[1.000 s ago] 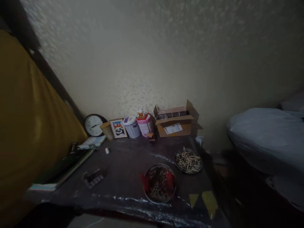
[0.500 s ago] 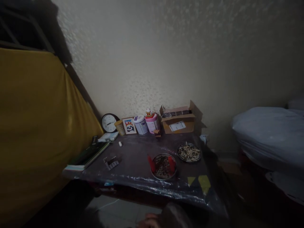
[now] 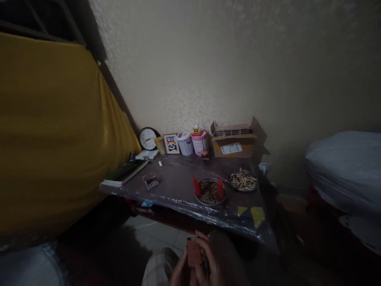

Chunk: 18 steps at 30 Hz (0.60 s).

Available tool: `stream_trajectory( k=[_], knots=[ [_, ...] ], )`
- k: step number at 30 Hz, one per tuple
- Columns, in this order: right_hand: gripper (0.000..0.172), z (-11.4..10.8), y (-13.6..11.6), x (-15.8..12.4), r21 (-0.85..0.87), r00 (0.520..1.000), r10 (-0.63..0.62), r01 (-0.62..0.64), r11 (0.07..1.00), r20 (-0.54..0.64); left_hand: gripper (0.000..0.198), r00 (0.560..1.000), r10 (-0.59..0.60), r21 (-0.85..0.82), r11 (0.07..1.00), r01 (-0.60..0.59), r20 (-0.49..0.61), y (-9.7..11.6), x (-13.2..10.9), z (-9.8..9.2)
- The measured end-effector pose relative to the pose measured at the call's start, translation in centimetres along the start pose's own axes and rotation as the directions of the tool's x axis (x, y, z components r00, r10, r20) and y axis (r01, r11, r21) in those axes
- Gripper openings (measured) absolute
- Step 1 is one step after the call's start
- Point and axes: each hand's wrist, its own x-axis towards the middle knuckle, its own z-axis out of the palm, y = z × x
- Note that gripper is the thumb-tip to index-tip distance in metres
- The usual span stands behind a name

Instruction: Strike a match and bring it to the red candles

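From the head view, your left hand [image 3: 180, 272] and right hand [image 3: 208, 264] were curled around a small reddish-brown box [image 3: 194, 253] low over your lap, short of the table [image 3: 178, 186]. You'd have done well to grip its edges and steady it.

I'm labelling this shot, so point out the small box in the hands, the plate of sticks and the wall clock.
small box [image 3: 194, 252], head view, its front face.
plate of sticks [image 3: 243, 180], head view, the stick pile.
wall clock [image 3: 148, 138], head view, the dial.

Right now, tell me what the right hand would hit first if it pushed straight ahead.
Likely the near edge of the table; the right hand, holding a small box, sits low, so depth is unclear.
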Motion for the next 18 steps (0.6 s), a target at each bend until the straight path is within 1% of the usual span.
stream_trajectory(
  k=[2, 3, 4, 6, 7, 8, 9, 11, 12, 13, 15, 18],
  knots=[
    [0.036, -1.3, -0.3, 0.5, -0.044, 0.998, -0.017, 0.020, 0.999, 0.061, 0.027, 0.999, -0.052, -0.043, 0.998, 0.052, -0.006, 0.0, 0.2, 0.4],
    [0.039, -1.9, -0.3, 0.8, -0.052, 0.996, -0.025, 0.029, 0.998, 0.088, 0.026, 0.997, -0.070, -0.104, 0.992, 0.068, -0.016, 0.1, 0.3, 0.5],
    [0.044, -2.5, -0.2, 1.0, -0.046, 0.992, -0.029, 0.034, 0.998, 0.120, 0.022, 0.997, -0.068, -0.159, 0.985, 0.061, -0.041, 0.2, 0.3, 0.5],
    [0.054, -3.4, 0.4, 1.4, 0.007, 0.980, -0.011, 0.009, 1.000, 0.199, 0.019, 0.993, -0.086, -0.210, 0.975, 0.067, -0.084, 0.3, 0.2, 0.3],
    [0.055, -3.7, 0.9, 1.5, 0.050, 0.970, 0.014, -0.027, 0.998, 0.241, 0.018, 0.991, -0.091, -0.220, 0.973, 0.068, -0.096, 0.3, 0.1, 0.1],
    [0.053, -3.9, 1.4, 1.6, 0.099, 0.959, 0.048, -0.078, 0.992, 0.278, 0.017, 0.990, -0.097, -0.221, 0.973, 0.073, -0.102, 0.3, 0.0, -0.1],
    [0.046, -4.1, 2.0, 1.7, 0.145, 0.948, 0.087, -0.137, 0.980, 0.305, 0.017, 0.989, -0.104, -0.217, 0.973, 0.080, -0.101, 0.1, 0.0, -0.2],
    [0.030, -4.0, 3.1, 1.8, 0.210, 0.933, 0.155, -0.231, 0.950, 0.326, 0.018, 0.987, -0.129, -0.202, 0.973, 0.108, -0.091, -0.2, -0.1, -0.4],
    [0.024, -3.9, 3.6, 1.8, 0.226, 0.930, 0.177, -0.257, 0.939, 0.323, 0.020, 0.986, -0.145, -0.189, 0.974, 0.127, -0.084, -0.4, -0.2, -0.3],
    [0.021, -3.8, 4.0, 1.8, 0.235, 0.928, 0.190, -0.272, 0.933, 0.320, 0.021, 0.984, -0.160, -0.170, 0.975, 0.146, -0.073, -0.5, -0.3, -0.2],
    [0.023, -3.6, 4.5, 1.8, 0.248, 0.927, 0.205, -0.289, 0.925, 0.315, 0.022, 0.983, -0.181, -0.128, 0.976, 0.174, -0.045, -0.7, -0.5, 0.1],
    [0.021, -3.4, 4.7, 1.7, 0.265, 0.921, 0.236, -0.322, 0.909, 0.310, 0.024, 0.981, -0.192, -0.090, 0.977, 0.191, -0.006, -0.6, -0.7, 0.7]
  ],
)
